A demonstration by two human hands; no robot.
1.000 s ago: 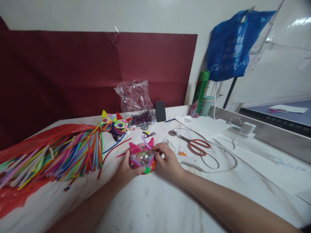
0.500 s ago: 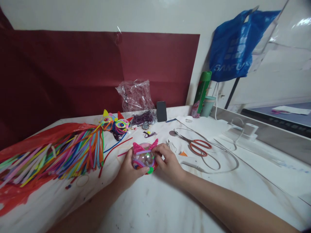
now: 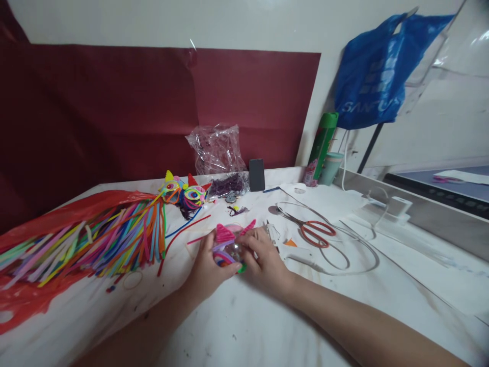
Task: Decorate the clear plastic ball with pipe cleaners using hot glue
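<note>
Between my hands is a clear round ball wrapped with pipe cleaners, with two pink ears on top, a lilac band below them and a green piece low at the right. My left hand grips its left side, thumb along the front. My right hand closes on the right side, its bent fingers over the clear front below the right ear. Whether those fingers pinch a small part is hidden. To the right lies a white glue gun, partly behind my right hand, with a small orange scrap beside it.
Red-handled scissors lie within a cable loop at the right. Many coloured pipe cleaners spread over a red plastic bag at left. Two finished-looking decorated balls sit behind them. A phone leans at the back near a spray can.
My right-hand fingers have moved left, from the ball's right edge across its clear front, covering more of it. The whole view has shifted slightly.
</note>
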